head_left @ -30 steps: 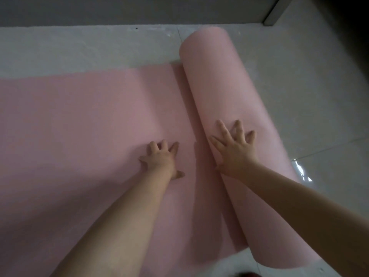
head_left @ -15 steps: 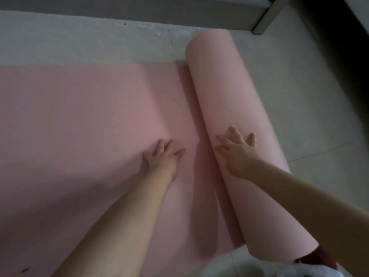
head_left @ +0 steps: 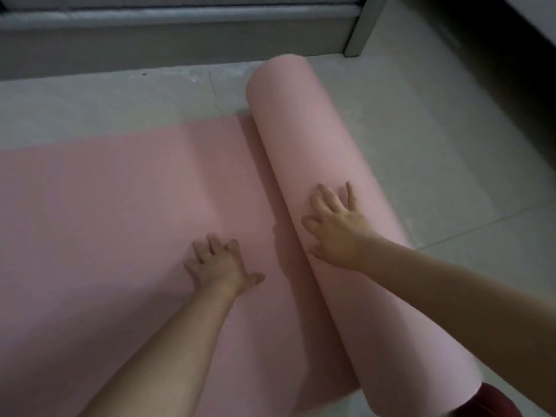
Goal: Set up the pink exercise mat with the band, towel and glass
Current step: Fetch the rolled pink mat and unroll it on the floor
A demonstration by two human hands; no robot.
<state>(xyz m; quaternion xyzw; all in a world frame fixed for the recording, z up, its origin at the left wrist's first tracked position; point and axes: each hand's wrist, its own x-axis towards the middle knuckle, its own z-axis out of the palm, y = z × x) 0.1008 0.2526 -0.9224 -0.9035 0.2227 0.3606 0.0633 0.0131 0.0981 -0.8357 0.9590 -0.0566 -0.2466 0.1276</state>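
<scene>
Pale tiled floor (head_left: 436, 164): you are unrolling the pink exercise mat (head_left: 105, 221), left hand (head_left: 218, 263) pressing the flat part with spread fingers, right hand (head_left: 337, 227) open-fingered, pushing the rolled remainder (head_left: 304, 139), which likely needs rolling further rightward; band, towel, glass unseen.

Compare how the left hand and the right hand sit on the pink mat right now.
The left hand lies on the flat, unrolled part of the pink foam exercise mat; the right hand presses on the mat's rolled-up part. The left hand sits lower and nearer the camera, the right hand higher on the roll's curve. Both are open, fingers spread, gripping nothing.
</scene>
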